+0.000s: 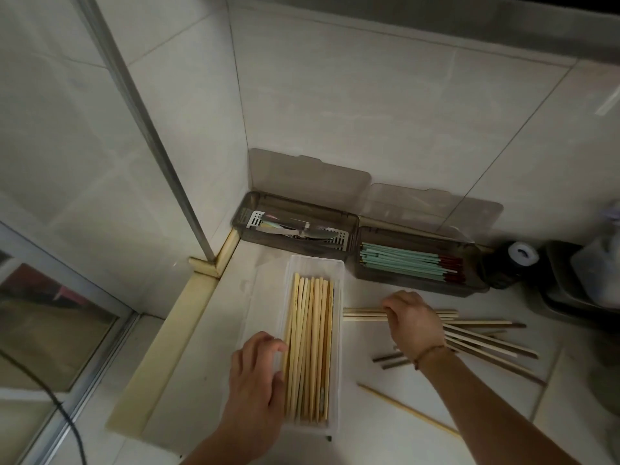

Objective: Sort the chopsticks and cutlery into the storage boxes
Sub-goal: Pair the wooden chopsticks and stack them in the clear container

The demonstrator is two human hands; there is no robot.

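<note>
- We kept three boxes on the counter [385,424]: far smoky cutlery box [349,229] holding metal pieces, right smoky box [419,280] with teal chopsticks [402,261], near clear tray [337,364] of bamboo chopsticks [310,347].
- Our right hand [414,322] curled round a bundle [362,314]; they looked light, stiff, likely slippery, best gripped mid-length.
- Our left hand [256,380], fingers loosely bent, touched the tray's left side.
- Loose chopsticks [489,340] lay at right.

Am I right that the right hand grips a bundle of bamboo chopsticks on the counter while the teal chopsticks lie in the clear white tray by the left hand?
Not quite. The head view shows the teal chopsticks in the smoky grey box against the wall. The clear white tray by the left hand holds bamboo chopsticks. The right hand does grip a bamboo bundle on the counter.
</note>
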